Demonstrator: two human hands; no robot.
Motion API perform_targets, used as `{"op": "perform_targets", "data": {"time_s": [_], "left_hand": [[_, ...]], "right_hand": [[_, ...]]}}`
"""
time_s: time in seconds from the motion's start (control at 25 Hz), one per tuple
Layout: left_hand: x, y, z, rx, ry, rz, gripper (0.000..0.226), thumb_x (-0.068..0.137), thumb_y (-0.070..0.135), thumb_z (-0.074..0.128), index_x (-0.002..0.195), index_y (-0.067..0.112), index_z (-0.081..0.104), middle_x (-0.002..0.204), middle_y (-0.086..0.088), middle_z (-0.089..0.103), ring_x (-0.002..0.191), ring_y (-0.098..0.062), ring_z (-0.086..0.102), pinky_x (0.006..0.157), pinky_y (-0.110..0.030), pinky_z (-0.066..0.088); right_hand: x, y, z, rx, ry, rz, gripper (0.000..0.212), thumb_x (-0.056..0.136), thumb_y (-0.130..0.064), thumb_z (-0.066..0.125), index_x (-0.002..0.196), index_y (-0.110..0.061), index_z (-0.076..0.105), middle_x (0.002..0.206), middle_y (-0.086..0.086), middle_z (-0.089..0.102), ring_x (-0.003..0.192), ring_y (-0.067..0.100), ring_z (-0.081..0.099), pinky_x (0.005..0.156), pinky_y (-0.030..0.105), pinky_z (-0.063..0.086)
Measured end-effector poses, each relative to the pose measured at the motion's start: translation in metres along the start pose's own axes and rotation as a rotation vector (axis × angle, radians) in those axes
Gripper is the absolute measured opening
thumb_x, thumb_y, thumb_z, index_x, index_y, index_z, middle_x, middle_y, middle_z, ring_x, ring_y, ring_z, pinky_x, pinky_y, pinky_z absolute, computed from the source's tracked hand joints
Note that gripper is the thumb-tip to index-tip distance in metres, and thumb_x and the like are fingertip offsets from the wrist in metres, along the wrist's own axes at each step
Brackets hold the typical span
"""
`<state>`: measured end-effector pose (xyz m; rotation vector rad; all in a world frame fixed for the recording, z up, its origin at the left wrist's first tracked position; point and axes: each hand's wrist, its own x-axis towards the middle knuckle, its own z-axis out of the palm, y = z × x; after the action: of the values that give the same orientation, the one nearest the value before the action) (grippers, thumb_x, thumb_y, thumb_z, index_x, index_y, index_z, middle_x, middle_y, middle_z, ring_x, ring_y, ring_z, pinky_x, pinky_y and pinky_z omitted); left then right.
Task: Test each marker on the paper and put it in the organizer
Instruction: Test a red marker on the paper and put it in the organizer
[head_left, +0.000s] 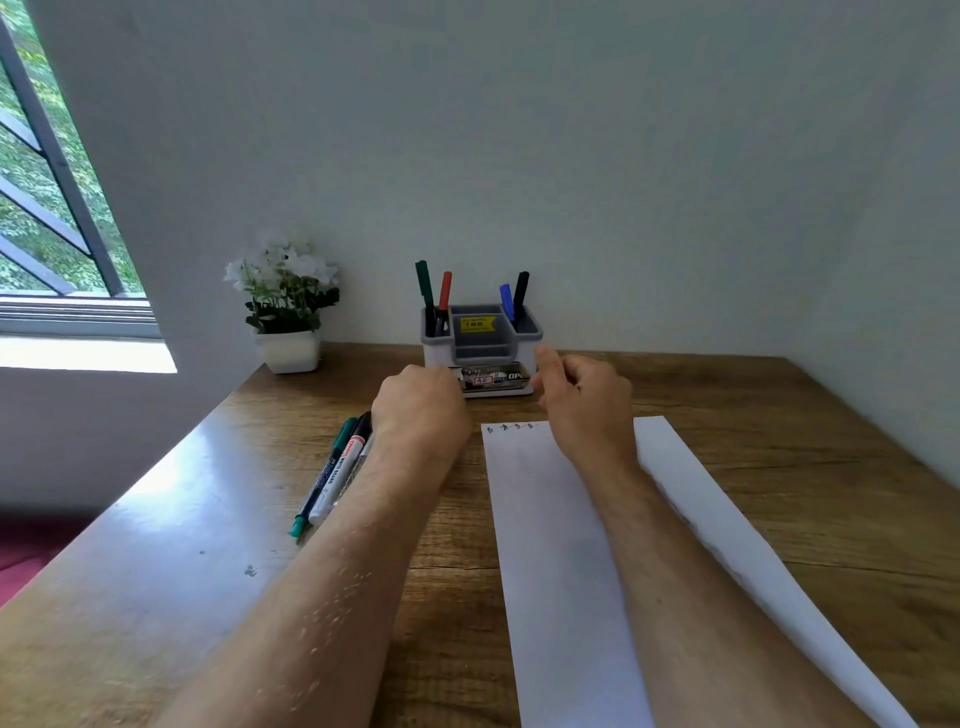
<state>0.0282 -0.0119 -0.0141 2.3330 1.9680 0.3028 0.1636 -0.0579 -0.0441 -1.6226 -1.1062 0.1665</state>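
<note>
A grey and white organizer (480, 347) stands at the back of the wooden desk against the wall. A green marker (424, 285) and a red marker (445, 291) stand in its left slot, a blue marker (506, 301) and a black marker (521, 293) in its right slot. My left hand (418, 410) is curled by the organizer's left front corner, nothing visible in it. My right hand (584, 402) hovers by its right front corner, fingers loosely bent and empty. White paper (556, 545) with small colour marks at its top lies under my right forearm. Several markers (332, 475) lie left of my left forearm.
A white pot of white flowers (287, 306) stands at the desk's back left corner. A window (47, 208) is on the left. The desk (156, 571) runs to a wall on the right.
</note>
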Motion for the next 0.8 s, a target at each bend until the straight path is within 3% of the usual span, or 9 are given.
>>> {"op": "perform_targets", "data": {"time_s": [0.12,0.32,0.48,0.56,0.68,0.8], "left_hand": [[0.001,0.006,-0.001,-0.231,0.011,-0.027,0.019,0.088,0.023,0.070,0.101,0.014,0.058,0.078,-0.002,0.054,0.070,-0.018,0.055,0.063,-0.032,0.048],[0.002,0.007,-0.006,-0.636,0.114,0.003,0.021,0.086,0.033,0.073,0.104,0.022,0.074,0.089,0.003,0.071,0.077,-0.010,0.066,0.056,-0.022,0.047],[0.001,0.005,-0.002,-1.130,0.109,0.077,0.020,0.089,0.025,0.071,0.109,0.026,0.071,0.090,0.003,0.073,0.080,-0.012,0.073,0.076,-0.035,0.062],[0.001,0.005,0.001,-1.331,0.054,0.115,0.020,0.091,0.020,0.070,0.111,0.023,0.071,0.091,0.000,0.076,0.082,-0.013,0.075,0.081,-0.038,0.062],[0.003,0.008,0.006,-1.433,0.031,0.185,0.023,0.095,0.013,0.066,0.116,0.019,0.069,0.094,-0.002,0.076,0.086,-0.014,0.075,0.084,-0.036,0.061],[0.003,0.009,0.008,-1.549,0.027,0.236,0.023,0.097,0.006,0.060,0.116,0.017,0.067,0.097,-0.007,0.076,0.088,-0.016,0.074,0.082,-0.032,0.061]], "right_hand": [[-0.002,-0.003,-0.001,-0.014,-0.038,0.004,0.045,0.100,-0.048,0.048,0.082,-0.015,0.072,0.071,-0.007,0.067,0.066,0.006,0.062,0.054,0.018,0.041],[-0.003,-0.002,0.000,0.040,-0.128,0.010,0.034,0.101,-0.040,0.051,0.093,-0.018,0.075,0.074,-0.011,0.067,0.069,0.004,0.062,0.057,0.017,0.042],[-0.008,-0.008,0.000,0.149,-0.324,0.049,0.027,0.097,-0.040,0.057,0.083,-0.023,0.073,0.073,-0.002,0.069,0.065,0.009,0.060,0.051,0.019,0.046],[-0.008,-0.011,0.000,0.178,-0.381,0.062,0.024,0.096,-0.040,0.060,0.090,-0.022,0.074,0.074,-0.002,0.071,0.061,0.010,0.063,0.050,0.018,0.047],[-0.007,-0.012,-0.002,0.226,-0.375,0.073,0.020,0.096,-0.037,0.061,0.102,-0.022,0.073,0.072,0.000,0.074,0.052,0.015,0.066,0.054,0.027,0.058],[-0.007,-0.011,-0.004,0.291,-0.340,0.083,0.018,0.100,-0.031,0.055,0.095,-0.024,0.071,0.068,0.004,0.071,0.049,0.015,0.062,0.052,0.030,0.058]]}}
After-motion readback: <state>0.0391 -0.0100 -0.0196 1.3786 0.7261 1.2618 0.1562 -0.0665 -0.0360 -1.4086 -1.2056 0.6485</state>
